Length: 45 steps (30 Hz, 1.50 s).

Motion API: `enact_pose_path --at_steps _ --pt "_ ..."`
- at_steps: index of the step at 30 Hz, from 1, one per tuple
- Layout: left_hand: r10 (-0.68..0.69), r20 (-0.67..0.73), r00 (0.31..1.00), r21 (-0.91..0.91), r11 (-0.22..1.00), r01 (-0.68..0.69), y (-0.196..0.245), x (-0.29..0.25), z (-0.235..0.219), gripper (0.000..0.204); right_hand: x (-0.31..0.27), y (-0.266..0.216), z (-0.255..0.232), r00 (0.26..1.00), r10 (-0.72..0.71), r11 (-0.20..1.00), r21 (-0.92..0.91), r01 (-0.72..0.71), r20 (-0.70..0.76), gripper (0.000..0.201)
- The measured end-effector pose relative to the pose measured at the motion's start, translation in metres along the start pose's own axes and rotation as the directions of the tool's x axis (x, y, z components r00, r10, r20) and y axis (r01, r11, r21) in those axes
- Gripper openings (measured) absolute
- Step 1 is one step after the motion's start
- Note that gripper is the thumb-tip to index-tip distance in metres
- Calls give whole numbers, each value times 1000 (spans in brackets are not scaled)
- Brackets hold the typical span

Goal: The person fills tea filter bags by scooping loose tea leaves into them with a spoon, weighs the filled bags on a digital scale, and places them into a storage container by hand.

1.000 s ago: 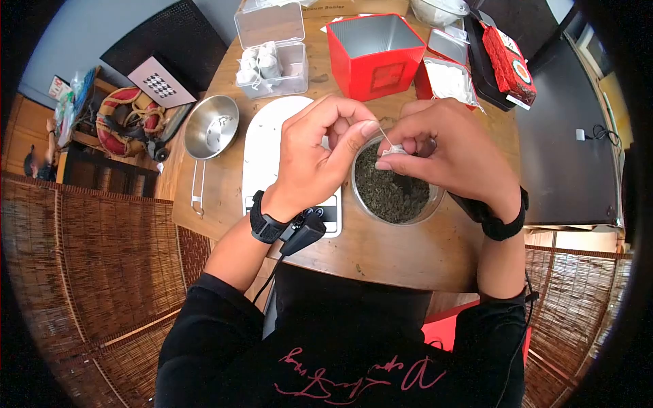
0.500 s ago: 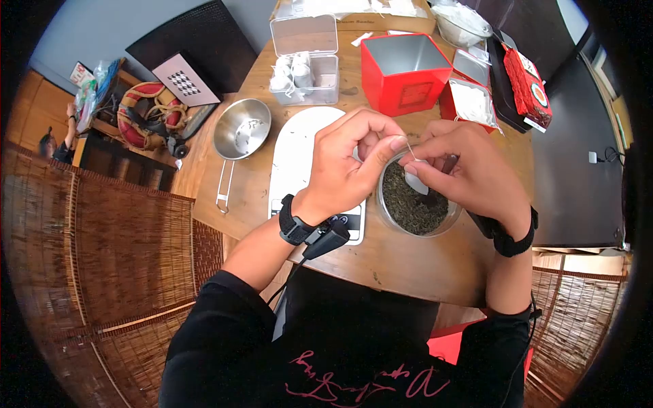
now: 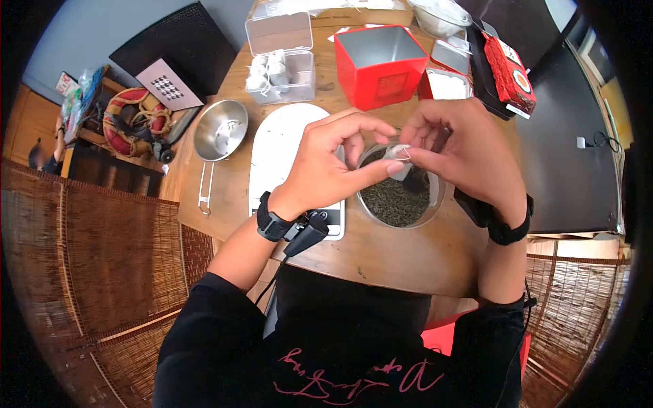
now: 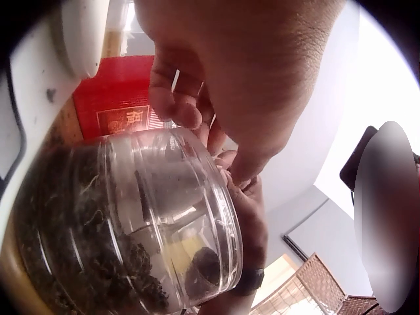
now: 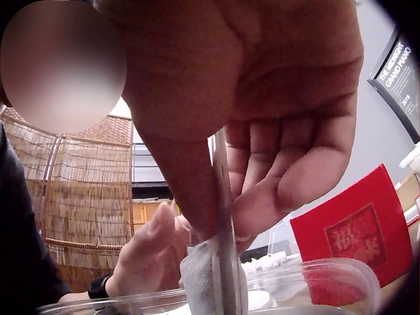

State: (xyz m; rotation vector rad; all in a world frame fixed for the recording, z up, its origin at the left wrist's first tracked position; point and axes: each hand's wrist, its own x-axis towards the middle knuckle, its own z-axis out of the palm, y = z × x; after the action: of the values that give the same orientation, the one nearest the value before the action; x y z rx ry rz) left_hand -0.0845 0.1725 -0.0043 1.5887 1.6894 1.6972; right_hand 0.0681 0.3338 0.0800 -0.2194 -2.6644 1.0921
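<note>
A small white tea bag (image 3: 400,173) hangs above a clear plastic jar (image 4: 233,216) partly filled with dark dried tea leaves (image 3: 394,207). My left hand (image 3: 330,160) has its thumb tip at the bag's top edge, its other fingers bent above. From the other side my right hand (image 3: 469,146) pinches the bag's rim between thumb and fingers. A long thin handle (image 5: 226,269), apparently a spoon's, also runs through the right hand's grip beside the bag. In the left wrist view a dark rounded end (image 4: 203,269) shows through the jar's wall.
Left of the jar lies a white scale (image 3: 279,143). A steel pan (image 3: 221,129) stands farther left. Behind are a clear box (image 3: 299,85) with filled white bags, a red tin (image 3: 377,81) and a container of white bags (image 3: 449,85). A dark table (image 3: 564,156) adjoins at right.
Earlier my left hand held a thin string drawn taut from the bag. Now that string is slack, and the left thumb has come down to the bag's top edge. The head view has swayed.
</note>
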Motion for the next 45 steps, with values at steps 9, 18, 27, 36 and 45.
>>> enact_pose_path --at_steps 9,18,27,36,45 --pt "21 51 999 170 985 -29 -1 -2 0 34 -2 -3 2 998 -56 998 -27 56 -12 14" --pt "11 34 999 196 980 -17 -9 -2 2 27 -4 10 -12 999 -9 1000 -13 9 38 22" --pt "-122 -36 992 -113 987 117 -7 1 1 26 -10 11 -29 995 -9 985 -171 25 96 29" --pt "-116 -21 993 -49 992 114 20 6 -3 25 -22 10 -46 998 -57 990 -128 59 22 32" --pt "-42 -246 968 176 981 87 8 40 -98 29 -42 9 -72 989 -95 993 -85 85 -115 33"
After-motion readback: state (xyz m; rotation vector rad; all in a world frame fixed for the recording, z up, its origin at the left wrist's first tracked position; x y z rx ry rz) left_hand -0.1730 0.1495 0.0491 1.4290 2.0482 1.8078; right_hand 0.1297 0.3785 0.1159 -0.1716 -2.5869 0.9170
